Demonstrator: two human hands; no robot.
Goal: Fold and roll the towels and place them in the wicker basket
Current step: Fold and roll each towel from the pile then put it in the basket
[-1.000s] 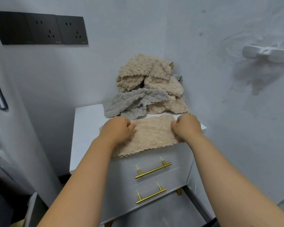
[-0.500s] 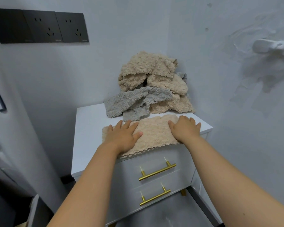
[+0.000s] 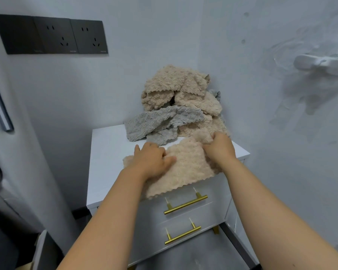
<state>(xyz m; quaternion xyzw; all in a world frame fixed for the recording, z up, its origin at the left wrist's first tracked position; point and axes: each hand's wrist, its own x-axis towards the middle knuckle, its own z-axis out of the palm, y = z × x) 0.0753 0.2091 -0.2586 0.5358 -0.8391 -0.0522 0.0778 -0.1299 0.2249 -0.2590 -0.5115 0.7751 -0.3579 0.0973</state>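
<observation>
1. On the front of the white nightstand (image 3: pixel 105 162) top lies a beige towel (image 3: pixel 189 172), its scalloped near edge hanging over the upper drawer front.
2. Left hand (image 3: pixel 152 160): rests on the towel's left part, fingers curled into the fabric and gripping it; one finger sticks out toward the wall.
3. Right hand (image 3: pixel 220 149): fingers closed round the towel's far right corner, which is bunched and lifted off the top.
4. Towel pile (image 3: pixel 180 88): heaped in the back corner of the nightstand against the wall, mostly beige pieces, unfolded.
5. Grey towel (image 3: pixel 160 123): drapes off the pile's front left, touching the top just behind the left hand.
6. Two gold handles (image 3: pixel 185 205) on the drawer fronts below.
7. Dark socket panel (image 3: pixel 51 34) on the left wall; white fixture (image 3: pixel 320 64) on the right wall.
</observation>
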